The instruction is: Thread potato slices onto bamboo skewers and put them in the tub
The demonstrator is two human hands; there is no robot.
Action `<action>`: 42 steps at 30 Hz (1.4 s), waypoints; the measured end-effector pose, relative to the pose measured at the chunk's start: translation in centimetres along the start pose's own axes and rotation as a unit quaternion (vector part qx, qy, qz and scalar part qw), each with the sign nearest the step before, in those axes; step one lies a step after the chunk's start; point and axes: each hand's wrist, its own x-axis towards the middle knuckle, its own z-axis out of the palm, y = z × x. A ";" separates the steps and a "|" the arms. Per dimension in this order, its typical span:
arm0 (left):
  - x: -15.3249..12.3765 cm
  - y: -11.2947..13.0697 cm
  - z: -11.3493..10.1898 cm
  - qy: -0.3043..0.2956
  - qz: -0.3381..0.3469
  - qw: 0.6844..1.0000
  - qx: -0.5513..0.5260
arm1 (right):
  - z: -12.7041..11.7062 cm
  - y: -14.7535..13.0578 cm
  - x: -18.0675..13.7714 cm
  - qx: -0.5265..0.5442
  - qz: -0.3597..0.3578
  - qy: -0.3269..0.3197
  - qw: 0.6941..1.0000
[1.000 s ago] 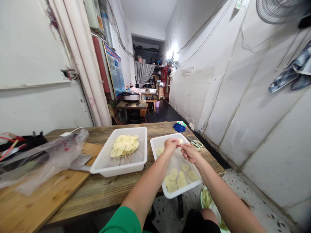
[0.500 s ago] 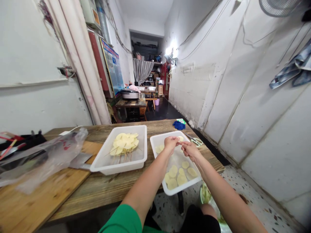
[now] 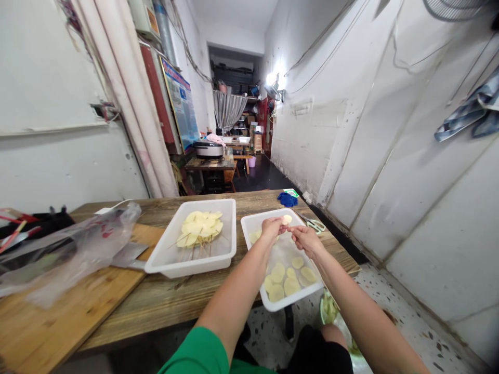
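Observation:
My left hand (image 3: 273, 228) is closed on a pale round potato slice (image 3: 287, 219) above the right-hand white tray (image 3: 268, 306). Close beside it, my right hand (image 3: 304, 239) pinches a thin wooden skewer, mostly hidden by the fingers, its end at the slice. Loose potato slices (image 3: 291, 285) lie spread over the bottom of that tray, and a few more sit at its far left, partly behind my left hand. To the left, another white tray (image 3: 163, 267) holds a pile of skewered potato slices (image 3: 200, 227) with their sticks pointing toward me.
Scissors (image 3: 315, 225) and a blue cloth-like item (image 3: 287, 199) lie beyond the right tray. On the left, a wooden board (image 3: 105, 306) carries a cleaver (image 3: 130, 254) and a crumpled plastic bag (image 3: 89, 244). A bin with peelings (image 3: 330, 307) stands on the floor below the table's edge.
The potato slice in my left hand has risen slightly and shows more of its face. Both hands stay close together over the right tray; the view has shifted a little.

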 end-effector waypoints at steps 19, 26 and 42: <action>0.2 0.6 -0.6 -0.064 -0.048 0.996 0.035 | -0.1 0.5 -0.2 -0.010 -0.034 0.003 0.999; 0.4 0.5 -0.7 -0.084 -0.042 0.995 0.023 | -0.1 0.4 -0.2 -0.003 -0.034 0.004 0.999; 0.4 -0.4 -0.2 -0.016 0.065 0.997 0.050 | 0.3 -0.4 -0.4 0.045 -0.008 -0.026 0.999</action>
